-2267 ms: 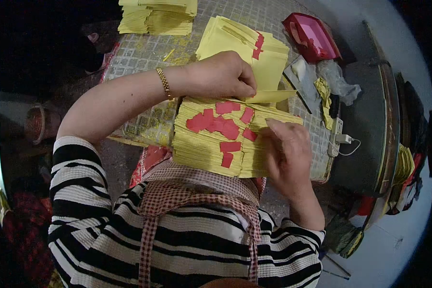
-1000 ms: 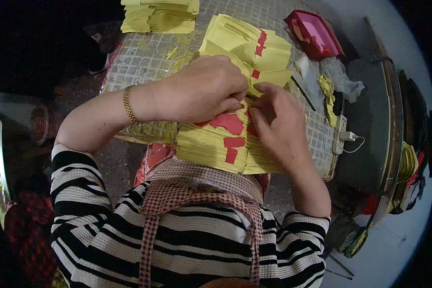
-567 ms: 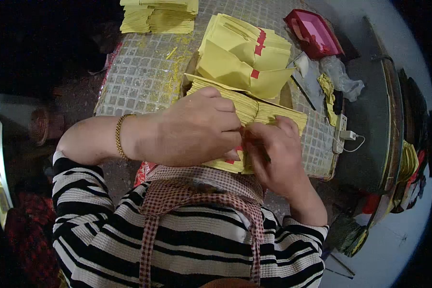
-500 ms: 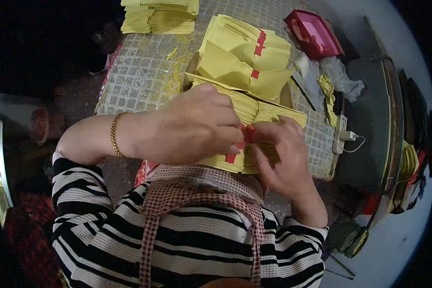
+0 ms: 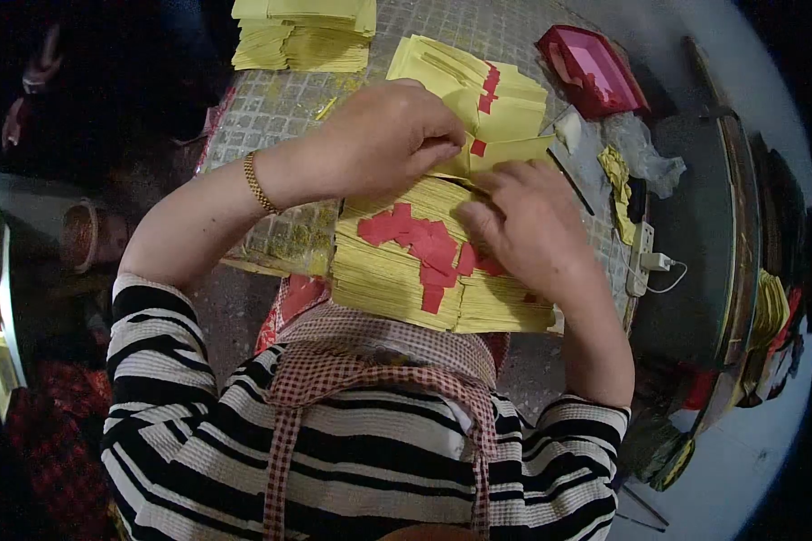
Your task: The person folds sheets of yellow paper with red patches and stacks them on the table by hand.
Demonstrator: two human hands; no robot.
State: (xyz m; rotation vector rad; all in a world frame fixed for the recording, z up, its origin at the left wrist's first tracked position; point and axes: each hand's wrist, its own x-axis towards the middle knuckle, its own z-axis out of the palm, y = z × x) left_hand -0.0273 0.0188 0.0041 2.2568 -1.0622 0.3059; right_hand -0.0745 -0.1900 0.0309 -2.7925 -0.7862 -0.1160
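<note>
Yellow paper pieces stand packed in rows in a stack (image 5: 388, 279) at the near edge of the table. Small red paper slips (image 5: 429, 245) lie scattered across its top. My left hand (image 5: 383, 135) is above the far side of the stack, thumb and fingers pinched; what is between them is hidden. My right hand (image 5: 537, 221) curls its fingers over the near edge of a yellow paper (image 5: 514, 151), with its thumb over the stack. A red slip (image 5: 478, 148) sits on that paper's fold. Behind it, overlapping yellow papers (image 5: 442, 68) carry a line of red slips.
Another yellow paper pile (image 5: 302, 45) stands at the far left of the table (image 5: 271, 117). To the far right are a red box (image 5: 595, 68), a clear plastic bag (image 5: 650, 149), crumpled yellow paper (image 5: 615, 189) and a power strip (image 5: 639, 257) with a white plug.
Both hands have moved away from my body, off the red slips, to the papers behind the stack. The scattered red slips on the stack are now uncovered.
</note>
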